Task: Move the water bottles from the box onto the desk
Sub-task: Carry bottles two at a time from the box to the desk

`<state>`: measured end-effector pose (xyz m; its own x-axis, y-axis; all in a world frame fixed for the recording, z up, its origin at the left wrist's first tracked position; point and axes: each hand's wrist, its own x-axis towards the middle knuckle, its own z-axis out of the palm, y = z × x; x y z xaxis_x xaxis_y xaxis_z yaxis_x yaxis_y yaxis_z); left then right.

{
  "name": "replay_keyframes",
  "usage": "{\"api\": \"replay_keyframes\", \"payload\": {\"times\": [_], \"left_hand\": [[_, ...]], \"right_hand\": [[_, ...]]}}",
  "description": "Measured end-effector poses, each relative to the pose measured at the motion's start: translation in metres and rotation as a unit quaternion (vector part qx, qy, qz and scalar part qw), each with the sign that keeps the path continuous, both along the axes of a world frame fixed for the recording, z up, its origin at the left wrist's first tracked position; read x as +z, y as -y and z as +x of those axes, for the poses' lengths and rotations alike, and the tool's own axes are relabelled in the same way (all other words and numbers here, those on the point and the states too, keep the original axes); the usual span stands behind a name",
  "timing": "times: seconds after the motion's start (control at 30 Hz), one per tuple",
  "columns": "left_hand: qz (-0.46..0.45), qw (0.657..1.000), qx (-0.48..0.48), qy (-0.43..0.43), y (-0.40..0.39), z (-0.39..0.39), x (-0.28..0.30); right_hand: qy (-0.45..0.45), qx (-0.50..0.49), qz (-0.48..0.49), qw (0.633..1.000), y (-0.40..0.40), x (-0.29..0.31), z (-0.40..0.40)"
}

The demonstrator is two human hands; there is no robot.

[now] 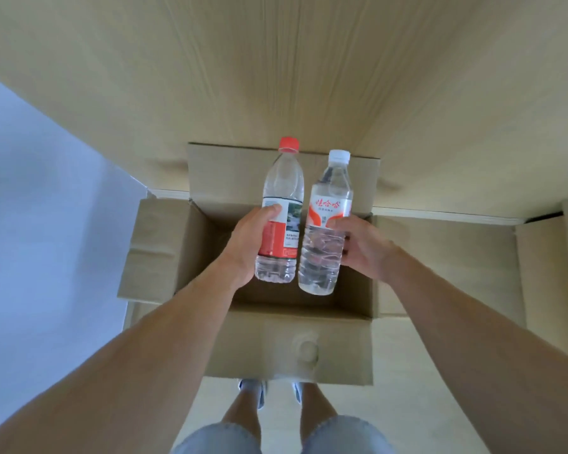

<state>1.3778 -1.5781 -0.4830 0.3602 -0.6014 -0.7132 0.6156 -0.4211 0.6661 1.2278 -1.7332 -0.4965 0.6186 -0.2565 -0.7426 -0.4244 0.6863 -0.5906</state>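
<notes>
Bottles: red-cap bottle (280, 211) in left grip (243, 244), white-cap bottle (325, 224) in right grip (363, 245), each grip curled round its bottle at label height. Both held side by side, caps toward 12 o'clock, above the open box (210, 342); interior looks empty. Table (276, 77) lies beyond the box at 12. Judgement: carry both forward, clear the far flap, set bases down flat and apart, then release.

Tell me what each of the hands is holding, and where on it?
Left hand grips the red-capped water bottle around its labelled middle; right hand grips the white-capped water bottle at mid-body, just below its label.
</notes>
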Motion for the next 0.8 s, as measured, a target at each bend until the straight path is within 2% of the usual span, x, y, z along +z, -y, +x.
{"api": "replay_keyframes", "payload": {"times": [0.27, 0.57, 0.67, 0.8], "left_hand": [[-0.029, 0.994, -0.077, 0.070, 0.012, -0.014, 0.123], [-0.029, 0.970, -0.140, 0.197, 0.046, -0.037, 0.213], [-0.049, 0.970, -0.155, 0.181, 0.057, -0.047, 0.230], [-0.087, 0.975, -0.174, 0.107, 0.065, -0.059, 0.244]], "right_hand": [[0.025, -0.038, 0.005, 0.999, 0.011, 0.116, -0.011], [0.085, -0.063, -0.024, 0.994, 0.028, 0.221, -0.041], [0.092, -0.086, -0.031, 0.992, 0.032, 0.242, -0.055], [0.109, -0.100, -0.035, 0.988, 0.035, 0.262, -0.071]]}}
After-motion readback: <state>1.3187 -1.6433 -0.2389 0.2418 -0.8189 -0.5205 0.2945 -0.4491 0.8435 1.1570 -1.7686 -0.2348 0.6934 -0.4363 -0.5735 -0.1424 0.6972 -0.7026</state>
